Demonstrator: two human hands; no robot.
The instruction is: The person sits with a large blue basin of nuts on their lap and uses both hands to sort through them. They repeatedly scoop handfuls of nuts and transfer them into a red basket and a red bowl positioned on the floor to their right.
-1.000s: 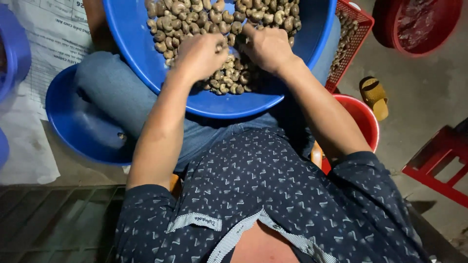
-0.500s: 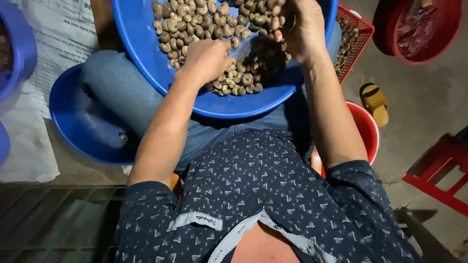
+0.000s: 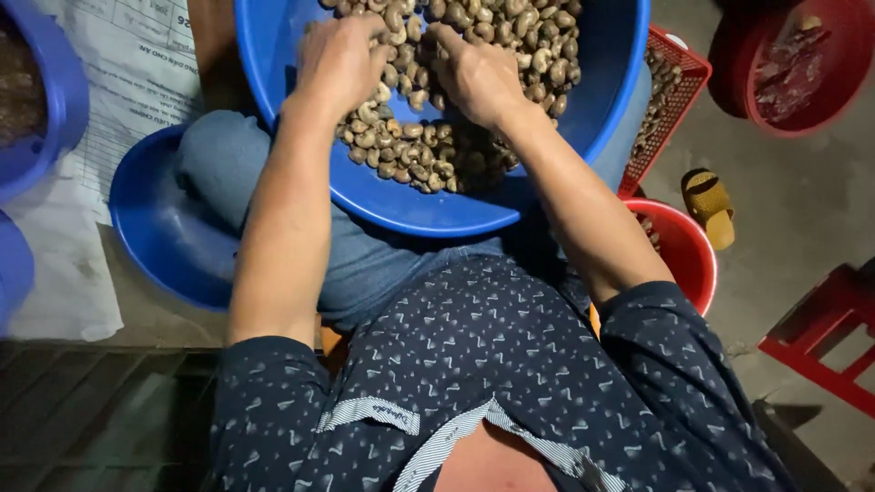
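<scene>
A large blue basin (image 3: 583, 118) rests on my lap, piled with pale brown shelled nuts (image 3: 428, 150). My left hand (image 3: 339, 62) lies knuckles-up on the heap at the basin's left, fingers curled down into the nuts and their tips hidden. Just to its right, my right hand (image 3: 478, 75) rests on the nuts with its fingers stretched toward the middle of the pile, touching them. The two hands are nearly side by side.
An empty blue basin (image 3: 164, 232) sits on the floor by my left knee. A red bucket (image 3: 684, 255), a red mesh basket (image 3: 673, 96) of nuts, a red tub (image 3: 825, 100), a yellow sandal (image 3: 709, 205) and a red stool (image 3: 820, 342) are to the right. Printed paper (image 3: 137, 77) and blue tubs (image 3: 55, 118) lie left.
My right hand, lifted at the basin's far right half a second ago, has come back down onto the middle of the nuts. My left hand has shifted farther up the pile.
</scene>
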